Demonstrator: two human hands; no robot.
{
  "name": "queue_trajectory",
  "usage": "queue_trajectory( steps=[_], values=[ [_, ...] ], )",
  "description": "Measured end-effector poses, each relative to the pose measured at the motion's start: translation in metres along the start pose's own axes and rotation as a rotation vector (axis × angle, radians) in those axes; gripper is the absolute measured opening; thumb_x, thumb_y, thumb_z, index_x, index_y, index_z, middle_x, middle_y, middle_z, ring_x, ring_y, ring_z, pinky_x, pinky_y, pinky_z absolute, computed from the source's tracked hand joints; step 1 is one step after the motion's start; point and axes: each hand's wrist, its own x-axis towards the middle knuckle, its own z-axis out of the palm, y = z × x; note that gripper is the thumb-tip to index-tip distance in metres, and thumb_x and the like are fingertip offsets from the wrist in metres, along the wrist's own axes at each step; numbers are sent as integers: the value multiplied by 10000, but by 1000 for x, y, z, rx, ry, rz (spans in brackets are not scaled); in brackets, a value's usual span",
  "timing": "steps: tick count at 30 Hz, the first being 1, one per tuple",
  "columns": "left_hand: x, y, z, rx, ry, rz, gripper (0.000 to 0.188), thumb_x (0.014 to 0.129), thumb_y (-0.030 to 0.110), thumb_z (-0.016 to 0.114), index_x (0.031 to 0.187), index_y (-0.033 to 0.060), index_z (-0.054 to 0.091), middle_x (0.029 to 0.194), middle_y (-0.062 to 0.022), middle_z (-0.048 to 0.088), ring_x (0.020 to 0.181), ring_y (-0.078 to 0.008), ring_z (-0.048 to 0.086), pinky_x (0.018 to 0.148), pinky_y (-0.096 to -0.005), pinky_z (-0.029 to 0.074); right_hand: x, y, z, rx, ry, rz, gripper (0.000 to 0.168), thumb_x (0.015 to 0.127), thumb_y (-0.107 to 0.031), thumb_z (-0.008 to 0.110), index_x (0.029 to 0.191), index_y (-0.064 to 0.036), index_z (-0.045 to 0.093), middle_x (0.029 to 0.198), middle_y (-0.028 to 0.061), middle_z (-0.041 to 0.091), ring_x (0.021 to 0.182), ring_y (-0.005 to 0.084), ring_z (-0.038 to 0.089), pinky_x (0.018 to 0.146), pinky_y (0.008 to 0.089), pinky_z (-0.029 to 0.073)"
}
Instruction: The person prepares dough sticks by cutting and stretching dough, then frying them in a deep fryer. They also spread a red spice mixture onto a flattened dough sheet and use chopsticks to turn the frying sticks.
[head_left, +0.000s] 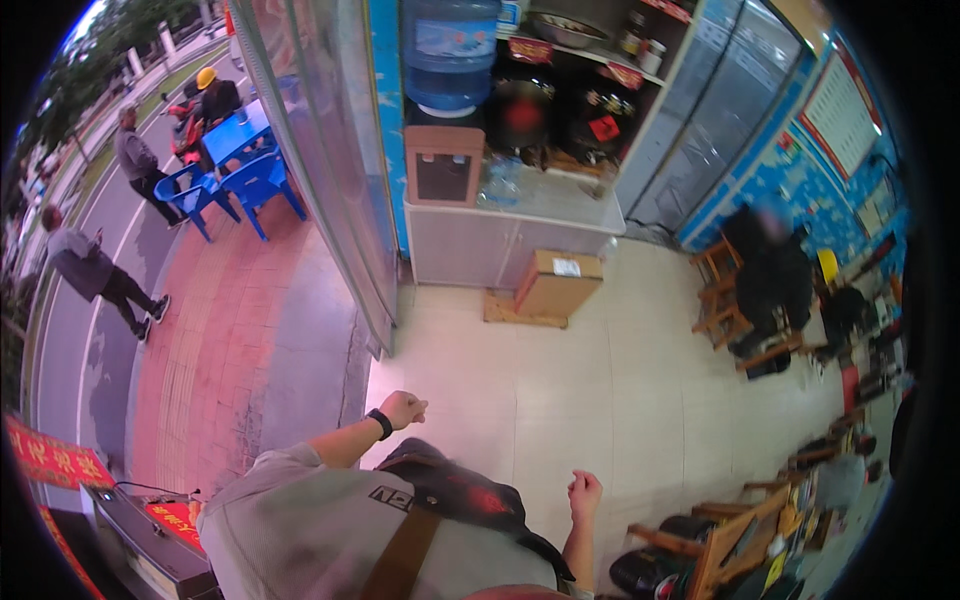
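Observation:
My left hand (403, 409) hangs in front of me over the tile floor (465, 390), its fingers loosely curled with nothing seen in them. A black wristband (380, 424) circles that wrist. To the right, my right hand (585, 493) is raised above the same floor, also curled and holding nothing that shows. Between the two hands a dark apron or bag (469, 487) lies against my front. A brown strap (405, 551) crosses my grey shirt (315, 517). Neither hand touches an object.
Ahead, a cardboard box (559, 285) rests on a low wooden stand (499, 309) before a cabinet (457, 244) with a water dispenser (444, 165). A door panel (330, 150) stands at left. Wooden tables (739, 551) and seated people line the right. Outside are blue chairs (262, 184) and people.

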Motion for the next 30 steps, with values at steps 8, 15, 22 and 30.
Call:
queue_trajectory(
  steps=[8,15,22,30],
  values=[
    [154,99,-92,-61,310,75,475,986,356,600,820,-83,675,793,-126,710,768,-181,722,715,-300,573,185,-30,90,63,-162,204,183,950,-156,593,898,-4,680,656,68,631,538,119,574,451,250,432],
    [237,179,-163,-213,519,248,354,953,286,603,956,-59,681,816,-140,712,775,-211,725,725,-330,552,471,-341,257,-364,-504,-758,280,978,-248,581,798,-45,649,676,36,657,632,104,608,592,285,481],
    [225,95,-192,-289,707,-50,244,896,195,565,865,5,716,744,-91,728,683,-176,697,641,-322,543,407,-896,441,110,-343,-1603,318,1013,-215,553,1267,-27,598,1053,173,719,946,255,711,826,374,537],
    [227,-13,-178,-516,775,-529,190,806,74,719,970,-20,736,748,-134,729,654,-180,707,608,-313,566,469,-1154,637,-675,-228,-1618,394,913,-228,529,1152,67,634,1071,242,699,945,388,671,846,436,536]
  ],
)
